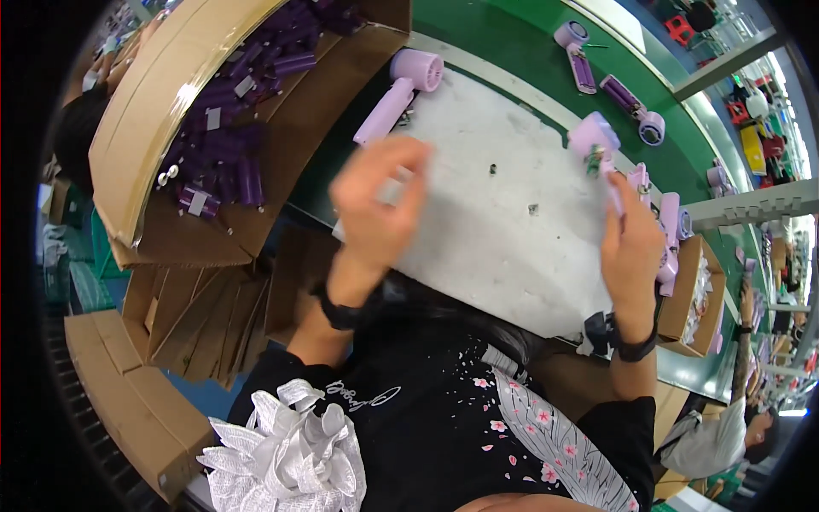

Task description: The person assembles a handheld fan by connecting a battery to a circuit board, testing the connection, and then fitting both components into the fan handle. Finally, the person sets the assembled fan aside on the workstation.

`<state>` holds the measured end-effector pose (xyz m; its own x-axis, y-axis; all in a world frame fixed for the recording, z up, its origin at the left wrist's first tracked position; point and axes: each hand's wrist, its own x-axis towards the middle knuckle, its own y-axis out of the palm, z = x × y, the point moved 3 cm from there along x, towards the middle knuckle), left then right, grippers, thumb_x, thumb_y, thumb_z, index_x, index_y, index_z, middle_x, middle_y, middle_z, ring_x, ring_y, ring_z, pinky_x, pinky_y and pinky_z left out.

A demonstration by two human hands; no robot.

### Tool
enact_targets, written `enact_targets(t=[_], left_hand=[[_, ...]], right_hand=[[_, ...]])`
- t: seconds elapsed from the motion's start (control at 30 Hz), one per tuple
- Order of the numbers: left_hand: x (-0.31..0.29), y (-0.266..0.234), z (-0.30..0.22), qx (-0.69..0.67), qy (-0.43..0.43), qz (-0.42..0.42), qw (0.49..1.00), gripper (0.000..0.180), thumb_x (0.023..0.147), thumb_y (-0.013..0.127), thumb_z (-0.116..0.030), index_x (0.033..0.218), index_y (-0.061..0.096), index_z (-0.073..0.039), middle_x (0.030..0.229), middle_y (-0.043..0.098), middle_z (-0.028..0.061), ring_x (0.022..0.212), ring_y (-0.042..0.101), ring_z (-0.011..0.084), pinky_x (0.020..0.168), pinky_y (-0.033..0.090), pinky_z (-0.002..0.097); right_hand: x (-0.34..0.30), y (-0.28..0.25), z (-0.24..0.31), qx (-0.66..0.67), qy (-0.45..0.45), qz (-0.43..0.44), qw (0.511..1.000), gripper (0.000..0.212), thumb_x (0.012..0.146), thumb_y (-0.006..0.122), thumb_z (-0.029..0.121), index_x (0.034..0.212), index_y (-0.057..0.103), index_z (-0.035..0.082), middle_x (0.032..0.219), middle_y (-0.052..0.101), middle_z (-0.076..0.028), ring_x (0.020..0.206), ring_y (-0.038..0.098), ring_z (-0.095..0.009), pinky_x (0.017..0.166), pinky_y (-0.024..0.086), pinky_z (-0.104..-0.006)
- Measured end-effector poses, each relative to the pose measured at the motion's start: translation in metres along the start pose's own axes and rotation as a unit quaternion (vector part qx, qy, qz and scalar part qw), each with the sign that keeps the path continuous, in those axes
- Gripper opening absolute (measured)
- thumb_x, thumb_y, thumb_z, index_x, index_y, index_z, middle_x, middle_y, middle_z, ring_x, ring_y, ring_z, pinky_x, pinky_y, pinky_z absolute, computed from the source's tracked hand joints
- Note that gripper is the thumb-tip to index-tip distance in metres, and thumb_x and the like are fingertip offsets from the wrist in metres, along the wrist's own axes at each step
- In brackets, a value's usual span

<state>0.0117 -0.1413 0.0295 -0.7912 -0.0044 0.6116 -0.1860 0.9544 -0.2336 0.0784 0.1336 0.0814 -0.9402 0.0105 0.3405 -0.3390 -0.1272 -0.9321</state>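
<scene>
A lilac handheld fan (595,132), shaped like a small hair dryer, is in my right hand (633,247) at the right of the white mat (486,230). My fingers close on its handle, and a green circuit board (594,160) shows at its neck. Over the mat's left side is my left hand (380,205), blurred, its thumb and forefinger curled together in a loop. Whether anything small is pinched there I cannot make out. Beyond that hand, a second lilac fan (399,96) lies at the mat's far left corner, with small metal bits beside its handle.
At left stands a cardboard box (320,128) of purple cylindrical cells (226,162). Fans with purple cells in their handles (582,68) lie on the green bench (503,38). More lilac parts (669,243) and a small carton (695,299) sit right. Another person (717,435) works there.
</scene>
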Motion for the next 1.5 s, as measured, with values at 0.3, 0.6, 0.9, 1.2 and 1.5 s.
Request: enact_targets(t=[0.3, 0.6, 0.9, 1.2, 1.5], left_hand=[[-0.004, -0.108, 0.054, 0.539, -0.171, -0.027, 0.824, 0.043, 0.082, 0.070, -0.014, 0.123, 0.060, -0.011, 0.118, 0.058, 0.0135, 0.117, 0.050, 0.0304, 0.095, 0.042, 0.0452], [-0.012, -0.145, 0.089, 0.404, -0.208, -0.034, 0.890, 0.037, 0.087, 0.064, -0.010, 0.124, 0.060, -0.009, 0.122, 0.060, 0.0177, 0.106, 0.061, 0.0352, 0.094, 0.045, 0.0442], [-0.007, -0.124, 0.042, -0.086, -0.195, -0.299, 0.930, 0.039, 0.098, 0.051, -0.015, 0.135, 0.044, -0.003, 0.117, 0.062, 0.0217, 0.093, 0.066, 0.0334, 0.076, 0.055, 0.0416], [-0.009, 0.067, -0.052, -0.340, -0.246, 0.303, 0.856, 0.039, 0.102, 0.044, -0.018, 0.137, 0.036, -0.002, 0.104, 0.065, 0.0190, 0.073, 0.067, 0.0204, 0.063, 0.057, 0.0322], [-0.023, 0.094, -0.046, -0.352, -0.307, 0.342, 0.815, 0.035, 0.102, 0.043, -0.019, 0.134, 0.043, -0.003, 0.095, 0.066, 0.0122, 0.068, 0.065, 0.0142, 0.052, 0.053, 0.0254]], right_hand=[[-0.040, 0.031, 0.046, 0.093, -0.153, 0.113, 0.977, 0.044, 0.070, 0.076, 0.012, 0.112, 0.063, 0.007, 0.105, 0.063, -0.014, 0.086, 0.063, -0.032, 0.074, 0.050, -0.0408], [-0.022, 0.045, 0.020, 0.324, -0.110, 0.160, 0.926, 0.027, 0.075, 0.075, 0.010, 0.099, 0.066, 0.001, 0.096, 0.065, -0.011, 0.073, 0.063, -0.022, 0.062, 0.049, -0.0300], [-0.019, 0.060, 0.003, 0.470, -0.007, 0.039, 0.882, 0.013, 0.087, 0.068, 0.010, 0.084, 0.066, -0.003, 0.073, 0.063, -0.006, 0.060, 0.057, -0.011, 0.055, 0.045, -0.0246], [-0.023, 0.060, 0.015, 0.605, 0.038, -0.016, 0.795, 0.030, 0.093, 0.065, 0.024, 0.106, 0.061, -0.003, 0.088, 0.063, -0.005, 0.072, 0.058, -0.009, 0.061, 0.046, -0.0224], [-0.025, 0.066, 0.013, 0.691, 0.146, 0.070, 0.705, 0.041, 0.098, 0.057, 0.032, 0.120, 0.058, -0.003, 0.094, 0.063, -0.005, 0.080, 0.059, -0.010, 0.069, 0.049, -0.0236]])
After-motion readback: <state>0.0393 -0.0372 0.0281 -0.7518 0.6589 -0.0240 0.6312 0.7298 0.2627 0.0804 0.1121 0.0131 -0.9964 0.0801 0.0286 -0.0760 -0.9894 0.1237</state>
